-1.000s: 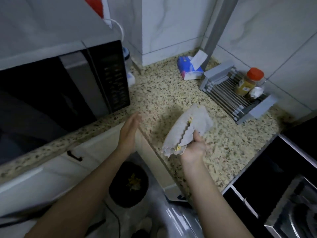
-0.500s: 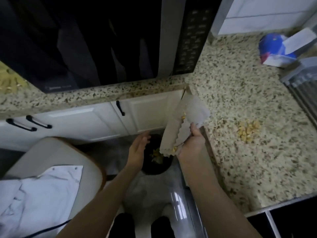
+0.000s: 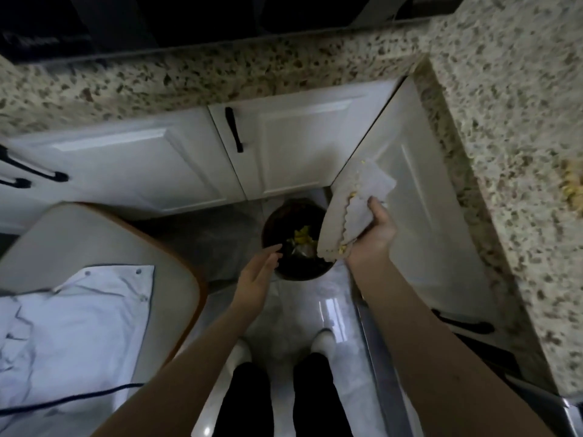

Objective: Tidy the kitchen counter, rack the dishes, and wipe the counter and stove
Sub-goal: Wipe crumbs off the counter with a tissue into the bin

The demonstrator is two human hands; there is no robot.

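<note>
You are standing in the corner where two runs of speckled desk (image 3: 220,77) are meeting, with white cupboard doors (image 3: 296,143) below them and a dark microwave front (image 3: 189,20) sitting along the top edge. A small heap of yellow crumbs (image 3: 572,187) is lying on the right-hand run, well apart from your hands. To your left a pale chair (image 3: 104,244) with a white garment (image 3: 63,335) draped over it is crowding the floor space. A round dark bin (image 3: 284,222) is sitting on the shiny floor (image 3: 315,310) just ahead of your feet, with yellow scraps inside.

Your right hand (image 3: 375,234) is pinching a folded grey cloth (image 3: 350,209), thumb on top, holding it over the bin's right rim. The cloth's long axis is running from the lower left up to the upper right, its lower end tipping down toward the bin, yellow bits clinging to its wavy edge. Your left hand (image 3: 258,272) is hanging spread and empty beside the bin's left rim.
</note>
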